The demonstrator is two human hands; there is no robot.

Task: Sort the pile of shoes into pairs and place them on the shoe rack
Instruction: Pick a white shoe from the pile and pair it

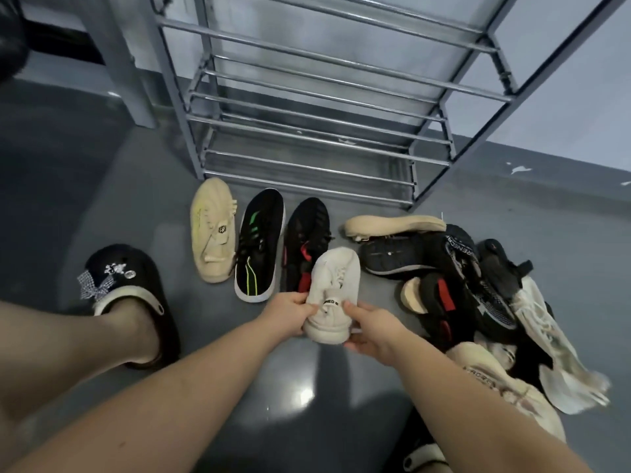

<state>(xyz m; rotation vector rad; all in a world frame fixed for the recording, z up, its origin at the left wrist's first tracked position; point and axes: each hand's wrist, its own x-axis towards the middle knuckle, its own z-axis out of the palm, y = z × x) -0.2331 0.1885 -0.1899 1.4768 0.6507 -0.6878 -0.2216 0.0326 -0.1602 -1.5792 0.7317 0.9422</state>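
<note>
Head view: both hands clamp one off-white soft knit sneaker [333, 298] at its heel end, left hand [285, 312] on its left side, right hand [367, 331] on its right and under the sole, toe pointing toward the grey metal tube shoe rack [307, 131]. Looks light and floppy; the upper likely buckles under a squeeze, so the heel collar or sole edge seems the firmer hold (judgement only). Three singles line up on the grey floor [136, 206]: beige sneaker [213, 233], black sneaker with green stripes [261, 244], black sneaker with red accents [304, 244]. Tangled pile of shoes [478, 295] to the right overlaps heavily, so the count and mates are unclear. Rack's upper shelves are cut off.
</note>
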